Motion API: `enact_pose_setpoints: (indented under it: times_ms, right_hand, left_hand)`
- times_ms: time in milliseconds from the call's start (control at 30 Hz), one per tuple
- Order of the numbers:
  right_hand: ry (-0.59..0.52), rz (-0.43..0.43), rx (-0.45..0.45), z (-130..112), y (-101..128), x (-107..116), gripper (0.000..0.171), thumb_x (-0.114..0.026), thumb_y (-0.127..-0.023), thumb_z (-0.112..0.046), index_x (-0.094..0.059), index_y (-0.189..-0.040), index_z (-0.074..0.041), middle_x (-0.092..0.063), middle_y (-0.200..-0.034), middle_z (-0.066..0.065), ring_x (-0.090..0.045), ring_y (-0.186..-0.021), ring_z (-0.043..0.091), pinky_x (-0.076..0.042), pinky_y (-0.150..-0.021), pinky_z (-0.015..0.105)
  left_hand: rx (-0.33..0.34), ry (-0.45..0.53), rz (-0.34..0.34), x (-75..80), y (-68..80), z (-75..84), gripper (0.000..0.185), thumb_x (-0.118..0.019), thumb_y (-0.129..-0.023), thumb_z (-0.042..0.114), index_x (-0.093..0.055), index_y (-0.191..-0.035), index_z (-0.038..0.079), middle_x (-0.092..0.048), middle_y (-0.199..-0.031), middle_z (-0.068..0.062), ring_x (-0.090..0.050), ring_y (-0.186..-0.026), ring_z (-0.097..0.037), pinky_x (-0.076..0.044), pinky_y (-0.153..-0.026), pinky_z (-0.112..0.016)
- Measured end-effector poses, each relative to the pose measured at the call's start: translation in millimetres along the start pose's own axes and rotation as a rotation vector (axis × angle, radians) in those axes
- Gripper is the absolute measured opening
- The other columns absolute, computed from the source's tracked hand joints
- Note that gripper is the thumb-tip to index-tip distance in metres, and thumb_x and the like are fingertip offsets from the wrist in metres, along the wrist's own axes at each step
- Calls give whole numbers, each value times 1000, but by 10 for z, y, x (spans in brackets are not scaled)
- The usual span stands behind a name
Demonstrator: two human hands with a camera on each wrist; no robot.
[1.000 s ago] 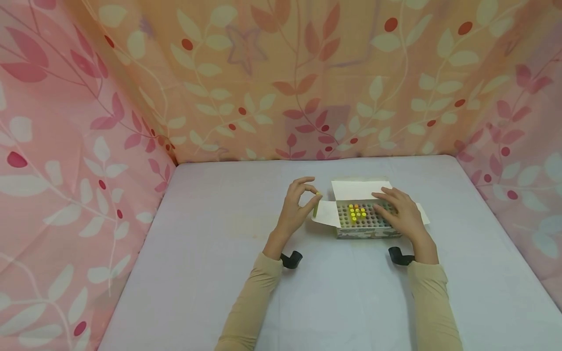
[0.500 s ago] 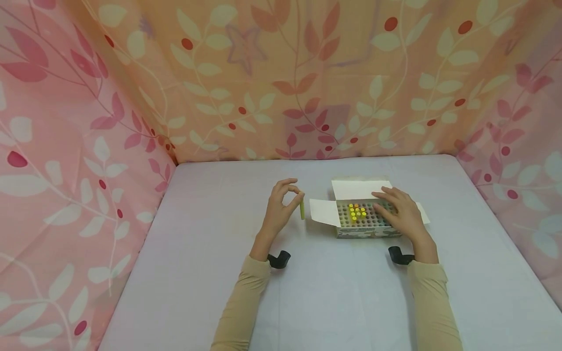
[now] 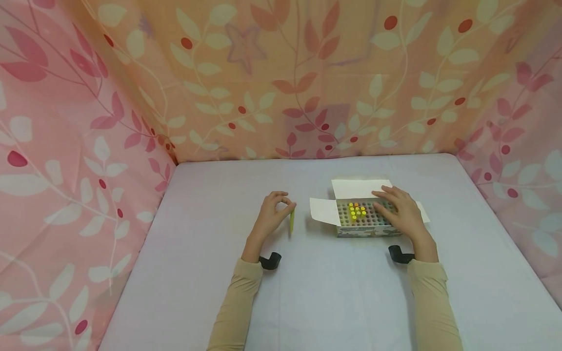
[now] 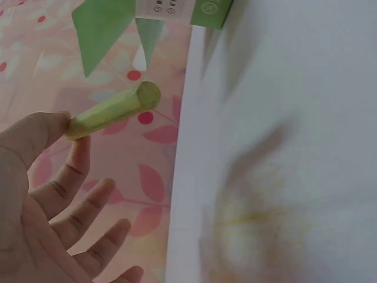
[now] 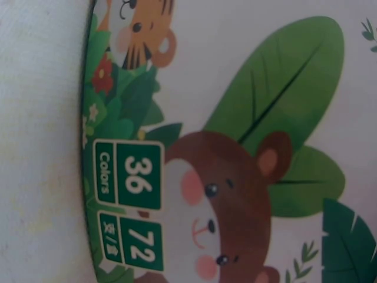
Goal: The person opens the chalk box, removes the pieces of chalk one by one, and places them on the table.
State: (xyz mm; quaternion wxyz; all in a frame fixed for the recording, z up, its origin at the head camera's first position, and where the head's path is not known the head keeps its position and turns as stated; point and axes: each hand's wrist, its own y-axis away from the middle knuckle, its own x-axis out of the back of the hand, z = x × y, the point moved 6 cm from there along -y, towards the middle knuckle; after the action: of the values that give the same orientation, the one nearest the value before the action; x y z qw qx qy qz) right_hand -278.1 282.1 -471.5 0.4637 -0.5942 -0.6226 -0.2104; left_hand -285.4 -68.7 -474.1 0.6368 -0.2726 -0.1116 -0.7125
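Note:
My left hand (image 3: 269,214) pinches a yellow-green crayon (image 3: 291,222) at its upper end between thumb and index finger, over the table left of the box. In the left wrist view the crayon (image 4: 112,112) has a faceted body and a darker end, and the other fingers (image 4: 88,215) are spread. The carton box (image 3: 368,232) has its flaps folded out and a grid of holes inside. Several yellow crayons (image 3: 353,214) and an orange one stand in that grid. My right hand (image 3: 401,210) rests on the box's right part, hiding some holes.
A printed box wall (image 5: 330,118) with a bear and "36 Colors" fills the right wrist view. White cloth covers the table (image 3: 210,234). Floral curtains (image 3: 281,97) stand behind and at both sides. Black wrist mounts (image 3: 270,261) sit on both wrists.
My left hand has moved left and toward me, carrying the crayon away from the box's left flap. My right hand has stayed on the box.

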Motion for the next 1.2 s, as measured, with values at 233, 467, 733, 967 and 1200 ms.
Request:
enact_pose_setpoints:
  times_ms: [233, 467, 733, 967, 1200]
  right_hand:
    - [8, -14, -13, 16, 0, -12, 42, -62, -88, -35, -57, -125, -17, -43, -139, 18, -30, -130, 44, -22, -98, 67]
    - [-5, -4, -1, 16, 7, -13, 41, -62, -88, -35, -58, -124, -16, -44, -138, 19, -30, -130, 44, -23, -98, 66]
    - [10, -10, -10, 19, -4, -15, 42, -61, -88, -37, -58, -125, -17, -43, -138, 18, -30, -131, 43, -23, -99, 66]
    - [9, -7, -13, 22, -4, -11, 41, -61, -88, -37, -58, -124, -17, -43, -138, 18, -29, -131, 43, -22, -99, 67]
    - [5, -7, -17, 29, -3, -14, 41, -61, -88, -37, -58, -124, -17, -43, -139, 18, -29, -131, 43, -22, -99, 67]
  left_hand:
    - [82, -77, -19, -84, 11, -191, 26, -66, -85, 37, -66, -77, 12, -57, -122, -8, -44, -121, -32, -33, -102, -50]
    - [130, -134, -31, -149, 42, -312, 26, -67, -84, 36, -67, -75, 12, -57, -121, -9, -47, -118, -32, -35, -100, -49]
    - [107, -253, 8, -161, 30, -342, 25, -69, -82, 35, -70, -74, 11, -60, -116, -10, -49, -116, -32, -36, -100, -48]
    - [98, -317, 15, -184, 29, -362, 25, -69, -82, 35, -67, -72, 12, -60, -113, -8, -48, -115, -30, -36, -99, -45]
    - [75, -369, 27, -190, 28, -325, 25, -70, -82, 36, -66, -71, 13, -59, -111, -7, -48, -114, -29, -38, -97, -45]
